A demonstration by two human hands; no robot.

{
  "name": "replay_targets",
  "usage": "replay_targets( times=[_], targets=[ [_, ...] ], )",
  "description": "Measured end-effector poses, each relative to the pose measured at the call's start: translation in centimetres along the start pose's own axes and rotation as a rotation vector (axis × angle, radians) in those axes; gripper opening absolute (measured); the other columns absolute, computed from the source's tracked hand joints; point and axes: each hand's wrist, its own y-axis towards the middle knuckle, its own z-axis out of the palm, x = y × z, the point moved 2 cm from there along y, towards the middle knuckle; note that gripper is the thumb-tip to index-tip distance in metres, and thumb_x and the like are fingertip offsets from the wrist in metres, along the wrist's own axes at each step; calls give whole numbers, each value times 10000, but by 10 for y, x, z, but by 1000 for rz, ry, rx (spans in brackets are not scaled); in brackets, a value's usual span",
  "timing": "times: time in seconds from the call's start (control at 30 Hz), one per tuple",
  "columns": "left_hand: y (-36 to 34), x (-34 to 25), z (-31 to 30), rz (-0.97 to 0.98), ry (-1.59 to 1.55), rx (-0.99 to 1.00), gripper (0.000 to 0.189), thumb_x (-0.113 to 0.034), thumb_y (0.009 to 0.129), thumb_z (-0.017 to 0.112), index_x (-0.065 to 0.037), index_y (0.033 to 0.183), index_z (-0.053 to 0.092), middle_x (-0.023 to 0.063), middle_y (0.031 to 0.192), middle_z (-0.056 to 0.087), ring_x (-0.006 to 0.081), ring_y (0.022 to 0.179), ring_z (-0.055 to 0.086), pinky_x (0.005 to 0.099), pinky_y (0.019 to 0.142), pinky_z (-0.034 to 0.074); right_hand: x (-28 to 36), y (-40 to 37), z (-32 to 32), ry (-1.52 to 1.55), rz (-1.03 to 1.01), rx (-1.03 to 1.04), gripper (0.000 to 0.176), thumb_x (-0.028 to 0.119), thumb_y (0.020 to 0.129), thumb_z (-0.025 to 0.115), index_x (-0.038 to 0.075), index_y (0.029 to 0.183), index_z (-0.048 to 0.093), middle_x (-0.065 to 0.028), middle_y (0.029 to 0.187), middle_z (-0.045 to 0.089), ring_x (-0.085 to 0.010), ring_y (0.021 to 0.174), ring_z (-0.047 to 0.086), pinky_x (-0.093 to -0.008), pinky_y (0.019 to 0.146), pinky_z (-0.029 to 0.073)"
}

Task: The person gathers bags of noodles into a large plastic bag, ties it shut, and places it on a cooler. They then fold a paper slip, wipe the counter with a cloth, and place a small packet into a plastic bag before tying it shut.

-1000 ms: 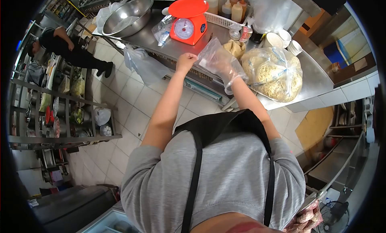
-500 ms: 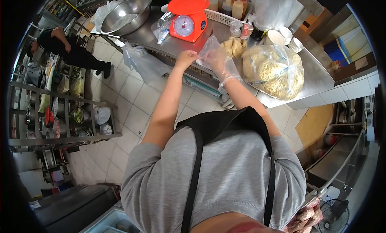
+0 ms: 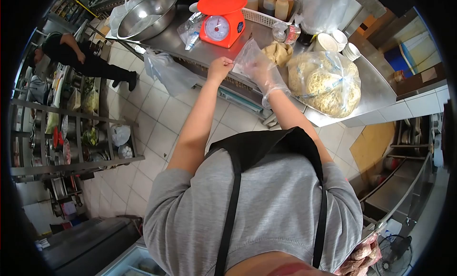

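My left hand (image 3: pixel 220 69) is bare and closed in a pinch, its fingertips on the edge of a thin clear plastic glove (image 3: pixel 246 54). My right hand (image 3: pixel 260 70) is inside the clear plastic, which hangs loosely around it and ends in a crinkled cuff at the wrist. Folds in the film blur the fingers of that hand. Both hands are at the front edge of the steel counter (image 3: pixel 190 54). Just beyond the right hand lies a tan, crumpled bundle (image 3: pixel 277 53). To its right sits a large clear bag of yellow noodles (image 3: pixel 328 85).
An orange dial scale (image 3: pixel 222 21) stands behind the hands, with a steel bowl (image 3: pixel 148 16) to its left. A white basket (image 3: pixel 264 21) holds squeeze bottles. Stacked white bowls (image 3: pixel 328 41) stand farther right. Another person (image 3: pixel 81 59) is at the left, beyond a metal rack (image 3: pixel 71 119).
My right hand has shifted very slightly, and the clear plastic looks a little more stretched out between the two hands. My left hand keeps its pinch.
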Motion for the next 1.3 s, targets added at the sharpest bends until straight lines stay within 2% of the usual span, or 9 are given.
replay_targets(
  times=[0.23,0.3,0.63,0.7,0.83,0.97,1.07,1.2,1.3],
  targets=[
    [-29,-23,-2,262,25,-354,107,-88,759,626,-72,863,644,62,783,622,224,661,574,325,649,452,20,1,-7,-64,38,88,198,123,639,703,21,778,606,-93,722,630,-152,595,575,-290,561,454],
    [-37,-28,3,583,215,-240,96,-79,757,626,-100,849,645,39,790,607,224,707,555,347,682,417,-11,3,5,-114,-156,90,212,118,651,691,11,808,597,-111,739,636,-156,584,568,-300,567,461],
    [-46,-23,12,649,413,-301,129,-150,754,654,-134,882,667,-37,906,630,178,921,531,345,823,331,39,-6,-24,-391,-331,166,319,151,729,691,5,983,565,-110,853,626,-177,742,578,-327,657,462],
    [-46,-21,11,635,405,-285,149,-170,753,658,-146,900,670,-46,928,628,176,937,520,350,842,319,22,-10,-36,110,4,108,304,213,786,670,10,989,569,-89,903,617,-180,814,574,-326,709,453],
    [-43,-19,7,600,373,-235,198,-217,752,667,-176,946,675,-71,964,615,169,970,489,368,881,286,32,-53,-86,149,496,129,445,289,807,656,-10,1108,523,-120,921,604,-218,843,570,-325,792,439],
    [-39,-20,2,593,412,-184,222,-225,759,665,-186,977,674,-75,960,607,169,964,481,389,909,269,23,-95,-97,793,454,25,499,260,793,682,-37,1137,477,-99,860,577,-200,838,559,-313,800,428],
    [-35,-20,-1,592,457,-131,252,-256,762,667,-200,1008,673,-76,965,596,172,967,472,425,959,239,46,-112,-98,124,52,-158,385,217,805,680,-43,1028,504,-87,773,578,-173,714,530,-294,727,440],
    [-30,-20,-2,574,484,-66,299,-303,747,677,-213,1033,670,-75,989,586,176,989,462,479,1007,192,34,-134,-131,-109,208,-212,196,147,787,684,-9,752,570,-97,574,570,-178,462,517,-298,499,430],
    [-29,-21,-2,567,490,-42,310,-300,723,695,-210,1020,675,-71,983,584,178,995,464,498,1015,191,55,-151,-151,-489,161,-163,131,82,783,658,-2,746,565,-106,587,564,-214,499,550,-319,504,431]
  ],
)
